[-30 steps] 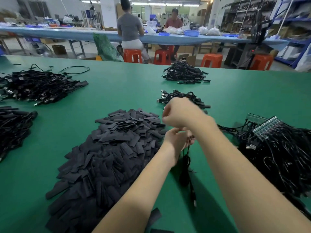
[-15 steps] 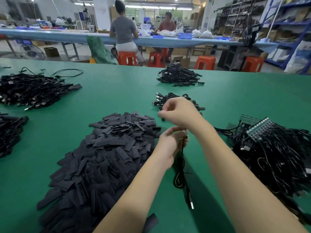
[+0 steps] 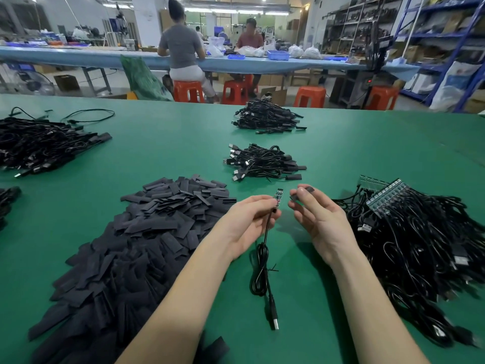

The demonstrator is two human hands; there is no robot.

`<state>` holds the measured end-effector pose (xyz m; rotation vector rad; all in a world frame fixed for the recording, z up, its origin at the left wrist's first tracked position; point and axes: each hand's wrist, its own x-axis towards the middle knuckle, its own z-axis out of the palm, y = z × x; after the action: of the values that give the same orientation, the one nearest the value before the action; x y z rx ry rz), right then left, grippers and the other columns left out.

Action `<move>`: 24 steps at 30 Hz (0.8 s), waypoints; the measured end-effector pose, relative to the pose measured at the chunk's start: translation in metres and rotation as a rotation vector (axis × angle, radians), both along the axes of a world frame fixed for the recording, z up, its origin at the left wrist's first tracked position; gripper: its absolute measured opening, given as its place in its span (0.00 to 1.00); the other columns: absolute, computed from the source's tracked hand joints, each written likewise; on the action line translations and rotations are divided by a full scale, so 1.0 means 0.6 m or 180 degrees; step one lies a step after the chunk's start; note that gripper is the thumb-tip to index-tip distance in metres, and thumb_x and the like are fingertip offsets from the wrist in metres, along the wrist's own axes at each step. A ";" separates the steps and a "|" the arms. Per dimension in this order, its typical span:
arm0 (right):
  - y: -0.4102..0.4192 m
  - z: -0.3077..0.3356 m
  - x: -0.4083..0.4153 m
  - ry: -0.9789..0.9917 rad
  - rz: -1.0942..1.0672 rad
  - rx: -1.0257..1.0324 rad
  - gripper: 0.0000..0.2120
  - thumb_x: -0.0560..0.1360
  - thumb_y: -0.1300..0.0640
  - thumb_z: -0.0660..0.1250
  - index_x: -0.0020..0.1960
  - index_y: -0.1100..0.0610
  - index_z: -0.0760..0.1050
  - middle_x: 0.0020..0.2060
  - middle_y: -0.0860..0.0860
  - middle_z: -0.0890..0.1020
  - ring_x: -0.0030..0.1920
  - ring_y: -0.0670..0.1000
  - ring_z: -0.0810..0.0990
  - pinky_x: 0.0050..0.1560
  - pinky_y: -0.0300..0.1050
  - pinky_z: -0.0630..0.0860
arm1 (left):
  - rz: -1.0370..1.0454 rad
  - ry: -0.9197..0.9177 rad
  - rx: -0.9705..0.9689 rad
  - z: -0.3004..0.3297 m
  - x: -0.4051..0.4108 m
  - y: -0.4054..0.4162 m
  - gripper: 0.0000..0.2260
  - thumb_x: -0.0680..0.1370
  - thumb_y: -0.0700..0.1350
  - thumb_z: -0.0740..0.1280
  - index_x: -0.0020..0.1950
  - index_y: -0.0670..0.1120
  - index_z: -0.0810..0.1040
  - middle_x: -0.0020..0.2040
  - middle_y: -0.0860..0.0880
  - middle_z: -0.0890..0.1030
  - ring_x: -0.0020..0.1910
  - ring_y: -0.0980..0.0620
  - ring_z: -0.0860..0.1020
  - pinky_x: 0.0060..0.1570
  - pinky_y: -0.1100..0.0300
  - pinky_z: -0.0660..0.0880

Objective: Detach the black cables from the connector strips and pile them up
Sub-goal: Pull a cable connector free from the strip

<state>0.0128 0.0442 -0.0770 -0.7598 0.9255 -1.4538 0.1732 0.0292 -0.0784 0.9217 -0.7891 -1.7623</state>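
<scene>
Left hand (image 3: 249,219) pinches a freed cable (image 3: 263,261), right hand (image 3: 312,208) grips a black sleeve (image 3: 301,193); far piles (image 3: 262,161) done, right tangle (image 3: 425,240) remains.

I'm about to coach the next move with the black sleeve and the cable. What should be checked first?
1. Left hand grip on cable below the small circuit board: ok.
2. Right hand pinches black sleeve: ok.
3. Board end bare, apart from sleeve: ok.
4. Sleeve opening facing the board: cannot tell.
5. USB plug lying free on the green table: ok.
</scene>
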 end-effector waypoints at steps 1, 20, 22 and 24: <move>-0.001 0.001 0.001 -0.0010 -0.0031 -0.0028 0.12 0.66 0.53 0.77 0.49 0.53 0.84 0.46 0.52 0.87 0.43 0.47 0.86 0.39 0.35 0.80 | -0.0046 0.0013 0.0010 0.000 0.000 0.001 0.03 0.78 0.35 0.69 0.48 0.41 0.78 0.33 0.47 0.82 0.33 0.54 0.82 0.33 0.65 0.77; 0.009 0.011 -0.004 0.0063 0.0506 -0.0096 0.10 0.63 0.55 0.78 0.43 0.53 0.86 0.45 0.52 0.87 0.41 0.44 0.85 0.39 0.34 0.80 | -0.0929 -0.0279 -0.0224 0.020 0.033 0.013 0.16 0.72 0.38 0.75 0.39 0.50 0.68 0.35 0.50 0.79 0.35 0.56 0.79 0.33 0.68 0.72; 0.011 0.013 -0.005 0.0152 0.0806 -0.0076 0.07 0.64 0.55 0.77 0.42 0.52 0.87 0.45 0.52 0.88 0.40 0.44 0.85 0.37 0.33 0.80 | -0.1035 -0.0332 -0.0291 0.020 0.039 0.013 0.16 0.72 0.37 0.75 0.40 0.50 0.68 0.35 0.51 0.79 0.36 0.56 0.79 0.34 0.67 0.72; 0.012 0.015 -0.006 0.0203 0.0979 -0.0089 0.06 0.64 0.55 0.77 0.41 0.51 0.87 0.45 0.53 0.88 0.38 0.44 0.85 0.36 0.34 0.80 | -0.1071 -0.0249 -0.0351 0.021 0.042 0.013 0.15 0.73 0.37 0.73 0.41 0.49 0.67 0.35 0.50 0.79 0.35 0.56 0.79 0.33 0.67 0.74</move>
<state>0.0093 0.0516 -0.0682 -0.9303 0.7977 -1.1800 0.1982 0.0371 -0.0660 0.8233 -1.1338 -1.9556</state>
